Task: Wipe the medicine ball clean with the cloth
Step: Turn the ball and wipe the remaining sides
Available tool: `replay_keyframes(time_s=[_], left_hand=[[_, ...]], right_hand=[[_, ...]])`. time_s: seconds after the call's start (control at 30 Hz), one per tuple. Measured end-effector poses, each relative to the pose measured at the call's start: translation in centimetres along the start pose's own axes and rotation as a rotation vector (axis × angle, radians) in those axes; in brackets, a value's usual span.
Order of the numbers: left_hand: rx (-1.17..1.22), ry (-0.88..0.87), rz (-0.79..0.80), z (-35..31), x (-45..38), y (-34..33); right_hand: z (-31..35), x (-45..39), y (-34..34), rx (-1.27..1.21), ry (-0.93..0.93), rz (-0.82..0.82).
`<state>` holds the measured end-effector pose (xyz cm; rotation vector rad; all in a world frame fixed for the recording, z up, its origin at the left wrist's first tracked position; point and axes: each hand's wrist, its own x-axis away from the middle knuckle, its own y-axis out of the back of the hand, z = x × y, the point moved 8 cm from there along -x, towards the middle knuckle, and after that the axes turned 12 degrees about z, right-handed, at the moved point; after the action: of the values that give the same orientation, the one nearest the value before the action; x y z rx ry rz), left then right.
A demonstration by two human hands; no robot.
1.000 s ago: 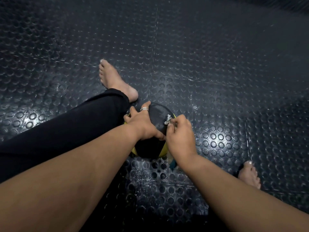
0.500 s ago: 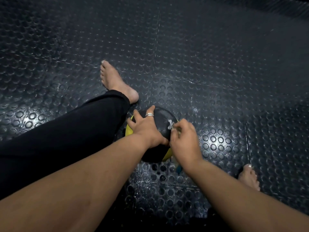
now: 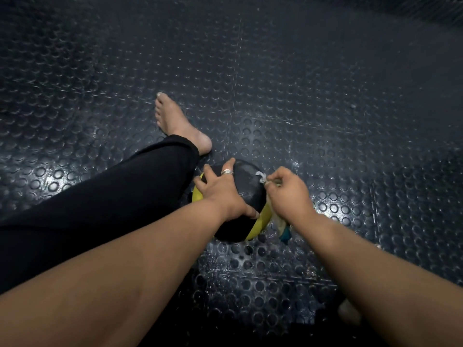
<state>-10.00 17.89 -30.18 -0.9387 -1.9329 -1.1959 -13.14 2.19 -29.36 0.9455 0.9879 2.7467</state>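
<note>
The medicine ball point(image 3: 238, 194), black with yellow panels, sits on the studded rubber floor point(image 3: 325, 108) just beside the person's left leg point(image 3: 125, 196). The left hand point(image 3: 221, 194) rests on top, fingers spread over the curve, a ring on one. The right hand point(image 3: 288, 194) presses against the ball's right side, fingers curled tight round the bunched cloth point(image 3: 278, 219), whose tail hangs below. The ball may roll toward the leg if the sideways wipe outweighs the steadying hand; bunched cloth may also miss patches.
</note>
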Motion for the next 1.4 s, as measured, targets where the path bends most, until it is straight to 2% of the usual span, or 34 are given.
replay_keyframes(time_s=[0.1,0.17,0.3,0.43,0.6,0.73,0.93,1.13,1.33,1.4], left_hand=[[0.047,-0.043,-0.001,0.3,0.2,-0.5],[0.075,-0.053,-0.005,0.6,0.2,-0.3],[0.066,-0.036,-0.005,0.2,-0.1,-0.2],[0.075,-0.047,-0.016,0.4,-0.2,-0.5],[0.041,-0.049,-0.006,0.2,-0.1,-0.7],[0.032,-0.026,-0.004,0.0,-0.3,-0.8],[0.036,-0.02,-0.003,-0.5,-0.8,-0.2],[-0.01,-0.021,0.003,-0.5,-0.5,-0.4],[0.034,-0.037,0.004,0.1,-0.5,0.0],[0.022,-0.049,0.008,0.2,-0.3,-0.2]], right_hand=[[-1.4,-2.6,2.9,-0.011,-0.116,-0.096],[-1.6,-3.1,3.9,-0.036,-0.087,-0.152],[-0.5,-0.2,0.8,0.026,-0.036,0.002],[-0.2,3.2,-0.7,-0.101,-0.002,-0.128],[-0.7,1.4,-0.3,-0.109,-0.056,-0.152],[-0.4,-0.7,1.0,-0.09,-0.104,-0.123],[-0.2,3.0,-0.8,-0.053,0.01,-0.094],[0.3,-1.1,0.8,-0.054,-0.064,-0.102],[2.2,1.9,-0.5,0.081,0.092,-0.025],[2.2,1.4,-0.4,0.102,0.089,-0.011]])
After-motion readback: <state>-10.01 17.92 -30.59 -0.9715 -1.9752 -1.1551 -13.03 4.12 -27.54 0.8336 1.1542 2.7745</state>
